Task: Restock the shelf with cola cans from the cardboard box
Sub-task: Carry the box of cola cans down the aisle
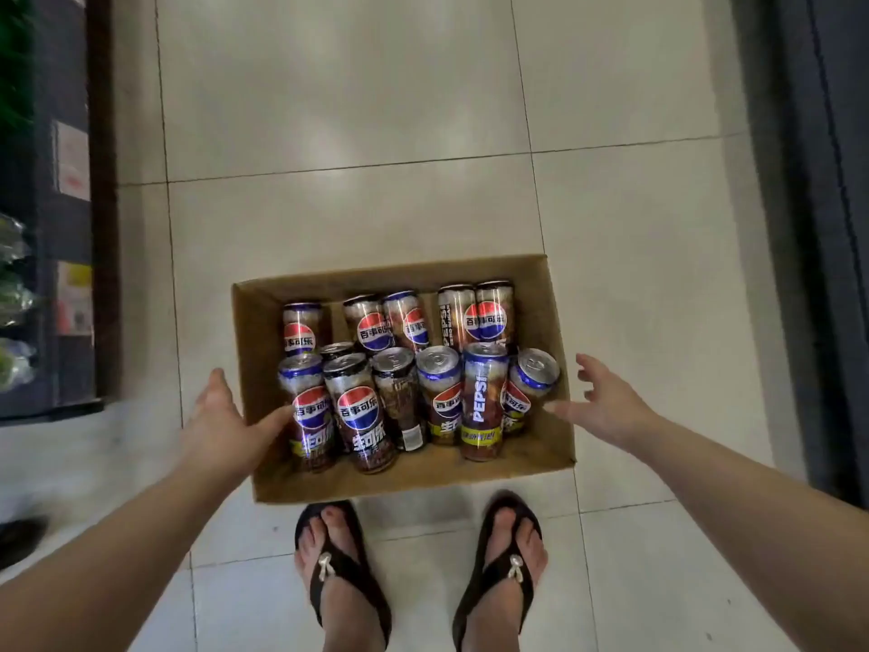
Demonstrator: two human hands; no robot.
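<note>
Nearest, two feet in black flip-flops [345, 576] stand just short of the cardboard box [376, 482], which sits open on the tiled floor [352, 110]. The left hand [225, 425] lies at the box's left wall, fingers straight, thumb reaching over the edge toward the nearest of the cola cans [359, 411]; whether it touches is hard to tell. The right hand [606, 402] hovers at the box's right wall, fingers spread, gripping nothing. The cans stand inside the box, a crowded front row and a looser back row. Left of the box and beyond it, a dark shelf [56, 228] holds blurred goods
</note>
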